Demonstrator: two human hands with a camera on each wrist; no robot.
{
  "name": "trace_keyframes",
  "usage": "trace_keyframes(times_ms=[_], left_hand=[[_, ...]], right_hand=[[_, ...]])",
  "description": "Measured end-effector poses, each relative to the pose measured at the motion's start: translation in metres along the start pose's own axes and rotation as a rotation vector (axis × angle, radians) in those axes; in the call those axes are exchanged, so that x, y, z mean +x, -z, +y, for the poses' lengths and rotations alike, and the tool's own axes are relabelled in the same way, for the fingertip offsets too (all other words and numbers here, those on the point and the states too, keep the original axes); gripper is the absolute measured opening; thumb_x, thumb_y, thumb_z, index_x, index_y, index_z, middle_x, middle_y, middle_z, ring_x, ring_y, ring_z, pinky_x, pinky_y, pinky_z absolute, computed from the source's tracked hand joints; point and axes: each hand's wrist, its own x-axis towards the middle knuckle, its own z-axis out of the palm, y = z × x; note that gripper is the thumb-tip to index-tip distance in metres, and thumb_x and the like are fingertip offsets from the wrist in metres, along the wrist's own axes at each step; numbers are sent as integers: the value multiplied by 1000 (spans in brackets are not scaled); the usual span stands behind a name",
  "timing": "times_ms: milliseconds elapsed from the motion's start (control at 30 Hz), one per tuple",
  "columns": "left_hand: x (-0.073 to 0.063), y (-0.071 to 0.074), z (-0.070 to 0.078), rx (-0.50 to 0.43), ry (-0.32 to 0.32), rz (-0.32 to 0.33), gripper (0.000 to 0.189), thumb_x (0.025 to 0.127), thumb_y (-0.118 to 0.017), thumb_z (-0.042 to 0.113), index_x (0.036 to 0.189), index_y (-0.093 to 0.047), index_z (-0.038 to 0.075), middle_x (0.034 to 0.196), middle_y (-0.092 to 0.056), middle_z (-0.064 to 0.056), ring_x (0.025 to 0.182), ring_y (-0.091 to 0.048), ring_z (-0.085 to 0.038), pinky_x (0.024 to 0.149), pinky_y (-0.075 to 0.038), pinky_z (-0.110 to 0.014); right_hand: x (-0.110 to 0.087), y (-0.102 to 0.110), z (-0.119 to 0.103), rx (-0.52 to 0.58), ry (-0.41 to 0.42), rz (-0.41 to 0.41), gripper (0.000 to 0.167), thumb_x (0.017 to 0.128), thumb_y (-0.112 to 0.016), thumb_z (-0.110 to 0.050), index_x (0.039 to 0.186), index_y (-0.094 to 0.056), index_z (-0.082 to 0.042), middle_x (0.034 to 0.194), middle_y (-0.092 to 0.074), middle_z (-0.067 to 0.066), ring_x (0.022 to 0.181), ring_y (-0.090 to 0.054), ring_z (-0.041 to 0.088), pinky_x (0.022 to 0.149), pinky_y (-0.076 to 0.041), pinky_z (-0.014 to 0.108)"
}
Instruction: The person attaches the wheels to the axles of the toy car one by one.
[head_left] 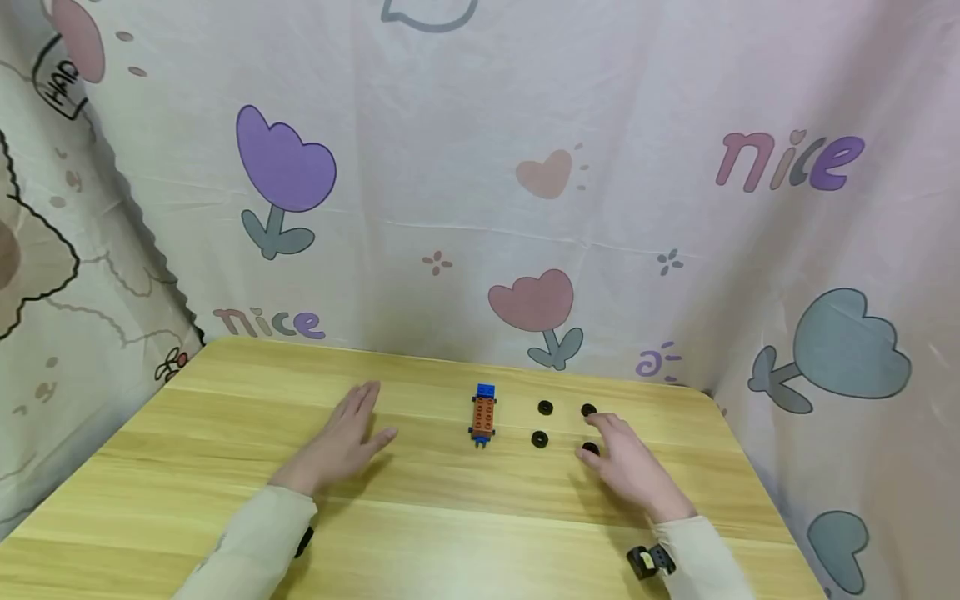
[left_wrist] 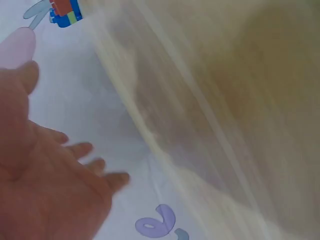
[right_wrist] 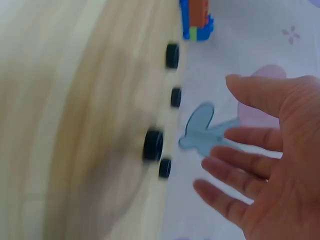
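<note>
The right hand (head_left: 628, 462), fingers loosely spread and holding nothing, hangs by the rightmost two of four black wheels (head_left: 536, 440); the left hand (head_left: 337, 450), likewise spread and empty, is left of the brick toy (head_left: 483, 414) on the table (head_left: 450, 500). A low thumb-and-finger pinch across the tread should suit a wheel best, leaving its neighbours undisturbed.

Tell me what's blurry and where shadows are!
Head view: mostly sharp, pale glare low on the table, shadows near the left hand and right hand; left wrist view: smeared table, dark shadow; right wrist view: shadow, blurry black wheels.
</note>
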Motion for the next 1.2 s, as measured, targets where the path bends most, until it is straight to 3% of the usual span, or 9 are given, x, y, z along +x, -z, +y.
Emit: trace_keyframes(times_ms=[133, 300, 533, 767, 933, 1200], left_hand=[[9, -3, 5, -124, -37, -42, 89, 99, -54, 47, 154, -9, -5, 159, -9, -25, 144, -9, -44, 113, -13, -58], [23, -8, 15, -256, -35, -86, 88, 96, -61, 46, 155, -16, -2, 158, -17, -24, 143, -17, -43, 112, -17, -58], [45, -20, 28, -391, 22, -150, 85, 91, -70, 38, 155, -24, 5, 158, -24, -16, 140, -27, -43, 110, -24, -59], [63, -33, 41, -512, 28, -183, 79, 91, -72, 24, 153, -28, 1, 155, -31, -16, 139, -31, -39, 111, -27, -50], [82, -41, 53, -483, 63, -198, 86, 86, -78, 26, 154, -28, 6, 156, -31, -13, 140, -30, -35, 111, -27, -52], [106, -56, 62, -396, 52, -244, 102, 76, -86, 28, 155, -25, 6, 158, -24, -15, 143, -24, -36, 113, -23, -53]], right_hand=[[12, -9, -16, 69, 6, -49, 51, 90, -72, -23, 133, -55, -1, 132, -54, 14, 120, -52, 36, 102, -40, 52], [25, -18, -25, 139, -15, -80, 50, 87, -75, -20, 132, -58, -4, 129, -57, 7, 116, -55, 31, 96, -46, 50], [40, -26, -28, 196, -22, -113, 46, 86, -76, -16, 128, -61, -5, 124, -59, 6, 115, -55, 30, 96, -45, 49], [49, -36, -29, 159, 20, -168, 42, 86, -76, -13, 124, -62, 0, 116, -58, 11, 111, -55, 32, 95, -46, 48], [49, -39, -29, 105, 21, -180, 45, 84, -78, -14, 124, -62, 1, 114, -56, 12, 105, -54, 30, 93, -46, 47], [52, -45, -24, 70, 7, -181, 44, 84, -77, -13, 123, -62, -1, 112, -54, 10, 103, -53, 27, 92, -46, 46]])
